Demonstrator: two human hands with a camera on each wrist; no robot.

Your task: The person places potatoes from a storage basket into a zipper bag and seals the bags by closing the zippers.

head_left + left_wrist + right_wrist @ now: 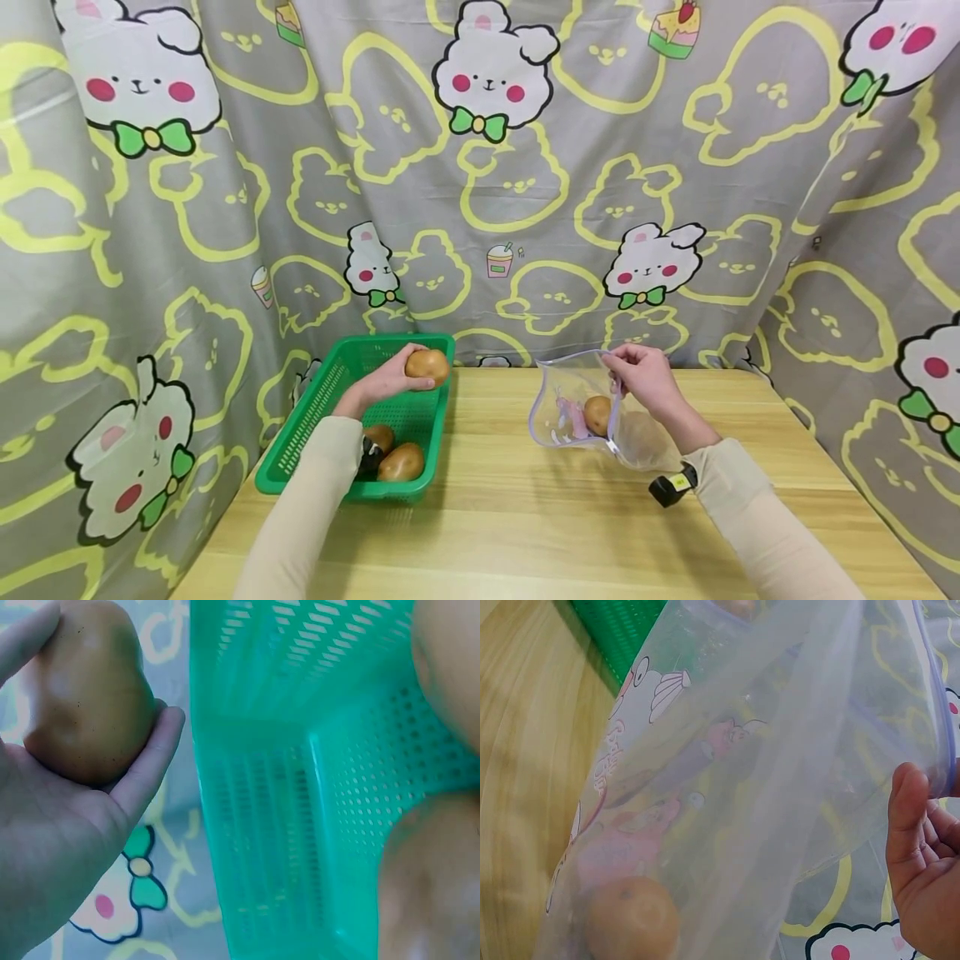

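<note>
My left hand (pixel 386 379) grips a smooth tan potato (pixel 428 369) above the far right part of a green plastic basket (pixel 442 417). The left wrist view shows thumb and fingers curled round that potato (pixel 94 690). More potatoes (pixel 401 462) lie in the basket's near end, partly covered by the left wrist. My right hand (pixel 647 379) pinches the rim of a clear, printed zip bag (pixel 551 417), its mouth standing open toward the left. Inside the bag rests a potato (pixel 634 919); a paler rounded shape shows through its right side.
The basket and bag stand apart on a light wooden table (pixel 487 517). A patterned grey curtain (pixel 510 192) hangs behind the table and along both sides. A small black device (pixel 672 485) sits at the right wrist.
</note>
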